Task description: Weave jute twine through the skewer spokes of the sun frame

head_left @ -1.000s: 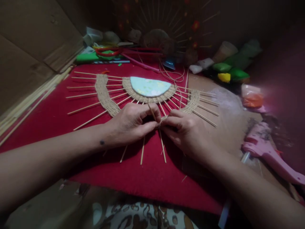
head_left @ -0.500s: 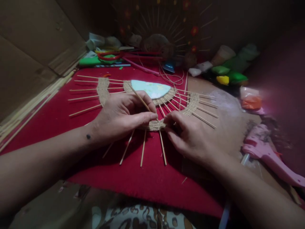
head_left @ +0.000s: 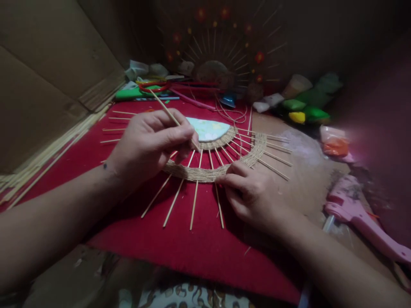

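Observation:
On the red cloth lies a half-round craft piece: a pale blue half-disc (head_left: 212,129) edged with twine, thin sticks fanning out, and an outer woven twine band (head_left: 195,174) crossing them. My left hand (head_left: 157,139) pinches a thin wooden stick (head_left: 167,110), tilted with its lower tip above the spokes between the two bands. The fingers of my right hand (head_left: 245,188) are closed on the outer band, right of centre. Whether they also hold a strand of twine is hidden.
A pink glue gun (head_left: 356,214) lies at the right. Along the back are scissors with red handles (head_left: 154,87), loose twine (head_left: 236,117) and small coloured bags (head_left: 297,116). Long sticks (head_left: 38,171) lie at the left beside cardboard (head_left: 48,64). A red cloth (head_left: 192,252) covers the work surface.
My left hand has lifted the stick away from the outer band and moved left. My right hand stays at the band, slightly lower in view. More of the band and spokes shows.

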Demonstrator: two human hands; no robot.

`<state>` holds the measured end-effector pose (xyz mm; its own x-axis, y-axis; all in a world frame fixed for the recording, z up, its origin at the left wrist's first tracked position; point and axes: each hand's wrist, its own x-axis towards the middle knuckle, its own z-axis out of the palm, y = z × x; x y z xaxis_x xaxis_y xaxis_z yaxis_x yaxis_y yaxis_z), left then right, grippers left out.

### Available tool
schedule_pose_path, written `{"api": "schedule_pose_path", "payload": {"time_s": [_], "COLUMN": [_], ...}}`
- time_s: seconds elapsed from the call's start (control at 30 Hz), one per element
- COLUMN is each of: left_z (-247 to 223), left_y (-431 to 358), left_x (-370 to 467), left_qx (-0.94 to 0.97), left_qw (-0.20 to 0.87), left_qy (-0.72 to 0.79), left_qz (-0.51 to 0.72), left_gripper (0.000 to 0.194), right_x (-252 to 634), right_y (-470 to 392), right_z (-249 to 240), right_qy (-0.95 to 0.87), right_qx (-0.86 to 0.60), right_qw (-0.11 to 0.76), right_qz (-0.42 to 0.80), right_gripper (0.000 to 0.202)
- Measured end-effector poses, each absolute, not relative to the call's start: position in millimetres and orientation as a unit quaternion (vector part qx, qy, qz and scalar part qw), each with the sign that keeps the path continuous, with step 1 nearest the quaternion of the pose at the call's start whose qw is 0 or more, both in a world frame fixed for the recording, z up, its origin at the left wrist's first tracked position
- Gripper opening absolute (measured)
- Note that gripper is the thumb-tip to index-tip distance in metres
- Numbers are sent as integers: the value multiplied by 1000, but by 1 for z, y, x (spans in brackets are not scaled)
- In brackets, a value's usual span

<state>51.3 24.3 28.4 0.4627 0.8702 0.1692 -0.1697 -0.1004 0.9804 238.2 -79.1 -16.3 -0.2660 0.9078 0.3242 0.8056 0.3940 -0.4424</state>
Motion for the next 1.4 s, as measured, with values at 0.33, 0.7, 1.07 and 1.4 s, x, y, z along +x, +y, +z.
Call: {"api": "schedule_pose_path", "payload": {"time_s": [0.33, 0.7, 1.07, 1.4], "left_z": [29, 46, 36, 32], "left_y": [39, 94, 68, 17], "left_x": [46, -110, -93, 62], "left_qx": [683, 777, 776, 963], "left_qw": [573, -10, -53, 120], "left_qy": [311, 628, 620, 237], "left_qz": [328, 34, 101, 42], "left_gripper": [11, 25, 39, 16], "right_x": [241, 256, 254, 260], "right_y": [-85, -80, -81, -81], "right_z": [-24, -15, 7, 15], "right_qy": [-762, -766, -745, -757], "right_qx": [-515, -568, -633, -625], "right_qw": [386, 298, 183, 138], "right_qz": [66, 42, 106, 130], "right_gripper": [18, 20, 13, 13]}}
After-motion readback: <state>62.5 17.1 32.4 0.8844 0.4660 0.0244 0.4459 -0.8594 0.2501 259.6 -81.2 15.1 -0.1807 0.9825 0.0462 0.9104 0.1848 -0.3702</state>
